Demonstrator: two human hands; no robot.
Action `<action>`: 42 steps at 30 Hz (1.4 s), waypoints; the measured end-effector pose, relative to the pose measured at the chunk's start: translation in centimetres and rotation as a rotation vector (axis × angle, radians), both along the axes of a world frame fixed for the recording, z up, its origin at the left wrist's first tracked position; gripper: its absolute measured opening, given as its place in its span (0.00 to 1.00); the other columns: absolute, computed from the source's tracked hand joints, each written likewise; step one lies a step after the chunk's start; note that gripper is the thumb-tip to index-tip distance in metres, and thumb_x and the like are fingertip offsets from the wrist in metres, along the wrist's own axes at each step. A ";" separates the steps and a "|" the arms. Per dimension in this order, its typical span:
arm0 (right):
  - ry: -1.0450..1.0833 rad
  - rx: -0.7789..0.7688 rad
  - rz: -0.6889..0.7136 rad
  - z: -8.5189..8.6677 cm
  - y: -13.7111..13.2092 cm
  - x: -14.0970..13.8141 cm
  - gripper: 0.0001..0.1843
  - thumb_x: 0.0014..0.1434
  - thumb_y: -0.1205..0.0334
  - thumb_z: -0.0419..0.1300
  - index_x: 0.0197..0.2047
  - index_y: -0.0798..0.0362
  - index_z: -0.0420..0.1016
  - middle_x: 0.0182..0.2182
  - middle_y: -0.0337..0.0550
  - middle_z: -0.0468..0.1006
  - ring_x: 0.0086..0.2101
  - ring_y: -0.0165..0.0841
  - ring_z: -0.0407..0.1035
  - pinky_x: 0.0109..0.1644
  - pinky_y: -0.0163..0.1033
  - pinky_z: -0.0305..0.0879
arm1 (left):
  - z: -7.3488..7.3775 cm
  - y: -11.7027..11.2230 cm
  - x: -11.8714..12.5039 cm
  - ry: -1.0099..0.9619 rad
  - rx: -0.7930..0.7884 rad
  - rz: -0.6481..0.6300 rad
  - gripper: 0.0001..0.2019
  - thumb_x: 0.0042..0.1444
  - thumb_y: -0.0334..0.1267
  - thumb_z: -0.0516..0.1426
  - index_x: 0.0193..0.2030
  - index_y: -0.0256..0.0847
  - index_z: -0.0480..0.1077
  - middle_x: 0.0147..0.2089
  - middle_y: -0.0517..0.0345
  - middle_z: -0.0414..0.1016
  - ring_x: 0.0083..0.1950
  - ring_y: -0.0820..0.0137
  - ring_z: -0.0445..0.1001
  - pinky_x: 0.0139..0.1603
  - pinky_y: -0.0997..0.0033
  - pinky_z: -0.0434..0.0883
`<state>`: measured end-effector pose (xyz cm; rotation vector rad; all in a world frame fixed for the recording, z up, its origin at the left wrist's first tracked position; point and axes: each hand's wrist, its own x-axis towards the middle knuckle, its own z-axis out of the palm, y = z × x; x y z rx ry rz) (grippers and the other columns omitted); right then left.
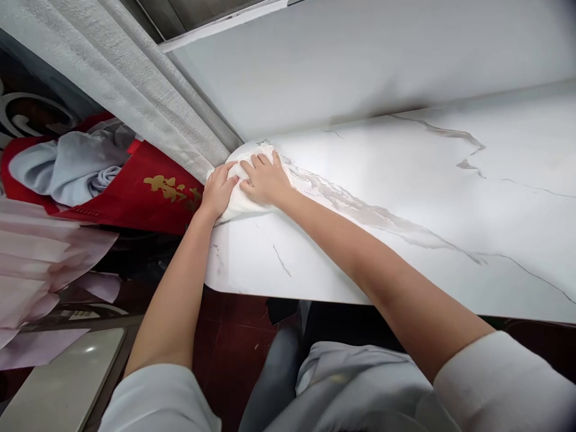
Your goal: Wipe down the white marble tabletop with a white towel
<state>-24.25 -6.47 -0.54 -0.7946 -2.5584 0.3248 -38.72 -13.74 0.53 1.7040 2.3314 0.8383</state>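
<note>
Both my hands press on a white cloth [243, 204] bunched at the far left corner of a white marble table [405, 180]. My left hand [219, 191] curls over the cloth's left side at the table edge, fingers bent and gripping it. My right hand [265, 179] lies on top of the cloth with fingers spread and pushing down. Most of the cloth is hidden under the two hands.
A grey curtain [135, 90] hangs at the left, touching the table corner. A red bag with gold lettering [153, 192] holds grey fabric [76, 165]. Pink pleated fabric [40, 264] lies at lower left. Dark red floor shows below the table edge.
</note>
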 end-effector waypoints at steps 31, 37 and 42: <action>-0.035 0.042 -0.040 -0.3 4.7 2.2 0.27 0.67 0.60 0.43 0.64 0.60 0.65 0.60 0.55 0.66 0.62 0.45 0.56 0.71 0.61 0.39 | -1.0 5.2 1.5 0.064 0.026 -0.045 0.21 0.64 0.40 0.49 0.63 0.51 0.66 0.65 0.54 0.68 0.69 0.56 0.61 0.71 0.50 0.53; -0.052 0.068 -0.004 0.0 -0.5 5.8 0.25 0.67 0.62 0.46 0.63 0.60 0.65 0.61 0.57 0.64 0.63 0.46 0.54 0.70 0.62 0.39 | -0.9 -0.8 5.0 0.118 0.007 -0.066 0.23 0.63 0.40 0.48 0.64 0.46 0.64 0.66 0.50 0.67 0.69 0.56 0.62 0.72 0.47 0.51; -0.047 0.106 0.021 -0.1 -5.5 9.8 0.26 0.66 0.62 0.47 0.65 0.61 0.64 0.61 0.59 0.64 0.62 0.47 0.55 0.70 0.63 0.40 | -0.6 -6.3 9.1 0.134 -0.021 -0.071 0.23 0.65 0.42 0.45 0.65 0.48 0.61 0.67 0.49 0.65 0.70 0.56 0.59 0.73 0.45 0.49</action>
